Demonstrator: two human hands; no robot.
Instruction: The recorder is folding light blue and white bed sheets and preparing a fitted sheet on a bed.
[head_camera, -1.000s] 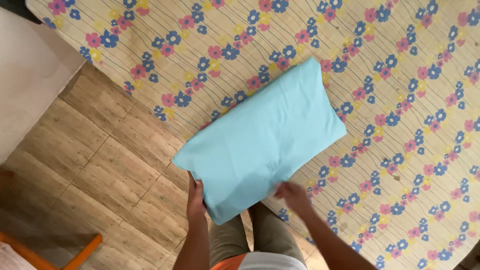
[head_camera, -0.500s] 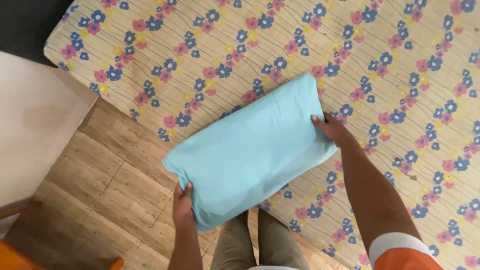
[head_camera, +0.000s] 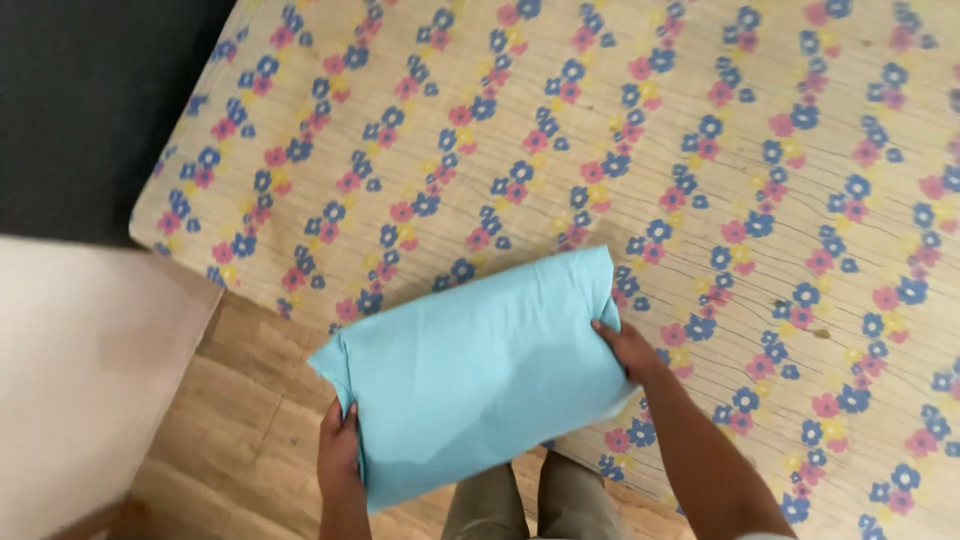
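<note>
Gripping the near left end of a light blue pillow (head_camera: 480, 375), the left hand (head_camera: 340, 455) closes on its edge while the right hand (head_camera: 628, 348) clasps the right end. Smooth and plump, the pillow overhangs the near edge of the floral mattress (head_camera: 620, 150), above the wooden floor (head_camera: 240, 440).

head view, steeply down, close overhead

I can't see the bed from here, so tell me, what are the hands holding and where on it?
Both hands hold a light blue pillow: the left hand grips its left end, the right hand its right end.
</note>
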